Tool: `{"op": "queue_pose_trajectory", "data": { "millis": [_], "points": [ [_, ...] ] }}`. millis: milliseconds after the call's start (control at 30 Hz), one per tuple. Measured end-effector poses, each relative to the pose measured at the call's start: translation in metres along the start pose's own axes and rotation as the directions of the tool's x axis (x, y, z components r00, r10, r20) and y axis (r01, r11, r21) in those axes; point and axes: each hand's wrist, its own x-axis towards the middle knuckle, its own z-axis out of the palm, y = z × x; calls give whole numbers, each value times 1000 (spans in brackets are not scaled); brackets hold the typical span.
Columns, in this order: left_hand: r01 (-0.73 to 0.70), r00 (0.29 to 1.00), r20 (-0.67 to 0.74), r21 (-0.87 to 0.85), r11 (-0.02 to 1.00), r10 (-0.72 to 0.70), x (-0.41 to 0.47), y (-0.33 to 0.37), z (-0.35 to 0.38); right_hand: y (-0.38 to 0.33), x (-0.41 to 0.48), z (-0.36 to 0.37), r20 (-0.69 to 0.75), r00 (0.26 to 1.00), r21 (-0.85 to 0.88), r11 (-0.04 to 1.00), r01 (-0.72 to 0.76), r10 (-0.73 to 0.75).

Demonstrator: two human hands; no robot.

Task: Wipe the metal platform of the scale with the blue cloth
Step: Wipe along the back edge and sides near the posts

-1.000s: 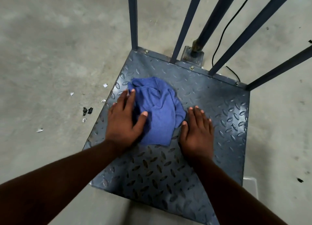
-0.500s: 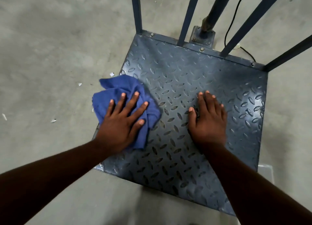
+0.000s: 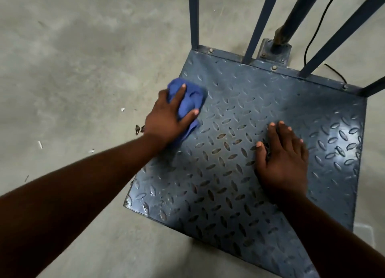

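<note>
- Here, the left hand is gripping the bunched blue cloth, finger and thumb curling over the wad, and is pressing it onto the metal platform right at the edge beneath that hand.
- The right hand is lying open and flat on the platform, fingers straight, well apart from the cloth and seemingly bracing the body.
- To my eye, wiping well here is calling for firm palm weight and overlapping strokes running from the left hand's edge across toward the right hand, so the cloth is working into the hollows around the raised studs.
- The right hand is probably needing to lift so the patch beneath it is getting wiped too.
- The platform is showing as blue-grey tread plate, dull and dusty beyond the right fingertips, with darker grime sitting between the two hands.
- The cloth is looking soft, crumpled and deep blue.
</note>
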Motion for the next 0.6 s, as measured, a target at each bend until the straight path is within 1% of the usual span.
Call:
{"op": "queue_pose_trajectory", "data": {
  "millis": [67, 133, 200, 300, 367, 467, 533, 600],
  "points": [
    [-42, 997, 62, -52, 998, 45, -39, -24, -10, 0, 1, 0, 10, 1000, -5, 1000, 1, -1],
    [-98, 990, 96, -69, 993, 104, -56, -38, -14, 1, 2, 0, 20, 1000, -8, 1000, -5, 6],
    [-162, 985, 55, -33, 986, 163, -42, -39, -11, 0, 1, -1, 30, 1000, -10, 1000, -6, 7],
    [-221, 974, -31, 83, 972, 225, 18, -24, 4, 0, 2, -2, 29, 1000, -16, 1000, -1, 1],
    [-183, 982, -34, 86, 979, 186, 66, -3, 11, 1, 3, -1, 26, 1000, -13, 1000, -3, 4],
    [-56, 998, 10, -31, 998, 56, 120, 26, 14, 1, 3, 1, 13, 1000, -9, 1000, -4, 4],
    [21, 1000, 3, -41, 999, -21, 125, 34, 15, 2, 2, 0, 14, 1000, -6, 1000, -2, 3],
    [60, 998, -6, 16, 998, -60, 108, 35, 13, 2, 2, -1, 18, 1000, -12, 1000, 0, 0]
  ]
}}
